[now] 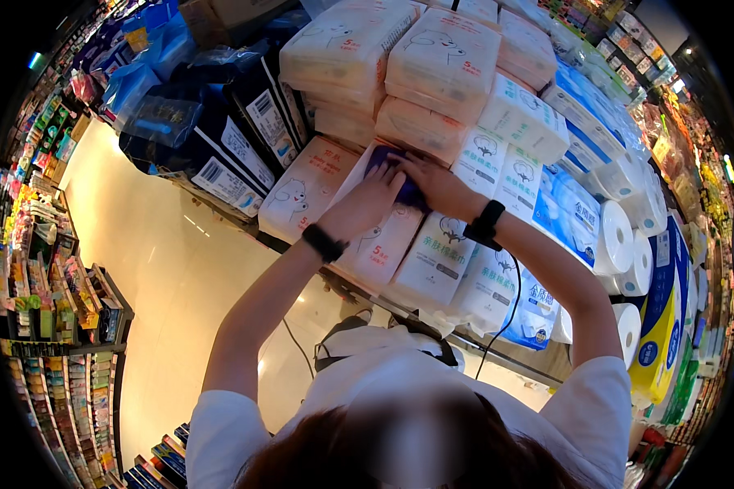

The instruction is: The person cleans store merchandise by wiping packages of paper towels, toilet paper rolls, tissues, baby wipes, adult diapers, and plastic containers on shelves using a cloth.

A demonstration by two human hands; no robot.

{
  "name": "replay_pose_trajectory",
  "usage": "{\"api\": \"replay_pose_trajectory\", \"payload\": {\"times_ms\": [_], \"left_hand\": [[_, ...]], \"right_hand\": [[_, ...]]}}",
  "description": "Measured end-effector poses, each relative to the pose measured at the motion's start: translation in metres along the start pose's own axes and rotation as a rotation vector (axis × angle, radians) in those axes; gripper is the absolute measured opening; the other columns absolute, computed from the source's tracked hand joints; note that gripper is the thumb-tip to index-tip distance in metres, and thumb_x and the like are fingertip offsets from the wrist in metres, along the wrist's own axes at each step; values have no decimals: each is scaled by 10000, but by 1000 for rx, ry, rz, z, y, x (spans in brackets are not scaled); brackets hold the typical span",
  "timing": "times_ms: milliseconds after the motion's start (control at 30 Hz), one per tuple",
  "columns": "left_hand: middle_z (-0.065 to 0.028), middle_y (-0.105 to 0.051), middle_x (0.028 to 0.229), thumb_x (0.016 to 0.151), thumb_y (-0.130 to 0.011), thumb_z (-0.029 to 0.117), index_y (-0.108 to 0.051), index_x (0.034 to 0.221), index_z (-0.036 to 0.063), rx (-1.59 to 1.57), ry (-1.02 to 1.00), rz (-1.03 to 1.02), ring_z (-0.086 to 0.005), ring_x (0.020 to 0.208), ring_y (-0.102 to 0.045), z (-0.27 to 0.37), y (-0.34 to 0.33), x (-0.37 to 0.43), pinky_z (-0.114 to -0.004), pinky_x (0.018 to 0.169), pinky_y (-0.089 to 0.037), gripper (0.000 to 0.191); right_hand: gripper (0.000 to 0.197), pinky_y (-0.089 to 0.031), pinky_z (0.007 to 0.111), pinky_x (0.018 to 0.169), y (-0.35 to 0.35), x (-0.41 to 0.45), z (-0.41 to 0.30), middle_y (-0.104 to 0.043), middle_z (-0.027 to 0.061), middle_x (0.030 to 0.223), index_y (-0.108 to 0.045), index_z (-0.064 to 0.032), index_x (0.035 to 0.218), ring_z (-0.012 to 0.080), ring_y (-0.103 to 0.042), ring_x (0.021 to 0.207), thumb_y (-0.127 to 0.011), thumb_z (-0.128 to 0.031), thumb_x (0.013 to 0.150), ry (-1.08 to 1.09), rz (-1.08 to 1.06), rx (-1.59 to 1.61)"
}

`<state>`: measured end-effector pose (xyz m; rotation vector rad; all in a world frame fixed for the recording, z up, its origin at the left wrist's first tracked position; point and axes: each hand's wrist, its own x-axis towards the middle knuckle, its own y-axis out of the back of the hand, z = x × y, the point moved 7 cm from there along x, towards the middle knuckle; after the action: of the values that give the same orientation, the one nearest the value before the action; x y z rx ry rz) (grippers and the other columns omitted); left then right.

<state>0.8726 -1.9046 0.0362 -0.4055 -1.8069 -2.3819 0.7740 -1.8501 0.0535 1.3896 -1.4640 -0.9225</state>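
Note:
A dark purple cloth lies bunched or folded on a pink-and-white pack of baby wipes. From the left, my left hand rests over it, fingers stretched forward. My right hand reaches in from the right, fingertips on the cloth's far part. The two hands nearly touch, and I cannot tell whether either one pinches the fabric. Each wrist wears a black band, and a thin cable hangs below the right one. Another bear-printed pack of baby wipes lies just left.
Stacked wipes packs rise behind my hands. White cotton-towel packs and toilet rolls line the right. Dark blue packages stand at the left on the display's edge. Beyond a pale floor are stocked shelves.

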Motion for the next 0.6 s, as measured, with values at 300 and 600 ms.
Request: {"api": "replay_pose_trajectory", "payload": {"times_ms": [300, 600], "left_hand": [[-381, -487, 1270, 781, -491, -98, -356, 1269, -130, -85, 30, -94, -467, 1236, -473, -12, -5, 24, -458, 1087, -375, 507], [-212, -561, 1313, 942, -575, 130, -524, 1307, -11, -327, 12, -184, -358, 1227, -525, 16, 100, -9, -373, 1021, -429, 394]], "right_hand": [[643, -413, 405, 1036, 4, -2, 11, -533, 265, 1311, -422, -4, 1370, 413, -502, 1229, -525, 114, 746, -160, 37, 109], [597, -330, 427, 1110, -6, -6, -4, -523, 235, 1330, -453, -6, 1343, 392, -428, 1303, -543, 98, 763, -100, 259, -3]]}}
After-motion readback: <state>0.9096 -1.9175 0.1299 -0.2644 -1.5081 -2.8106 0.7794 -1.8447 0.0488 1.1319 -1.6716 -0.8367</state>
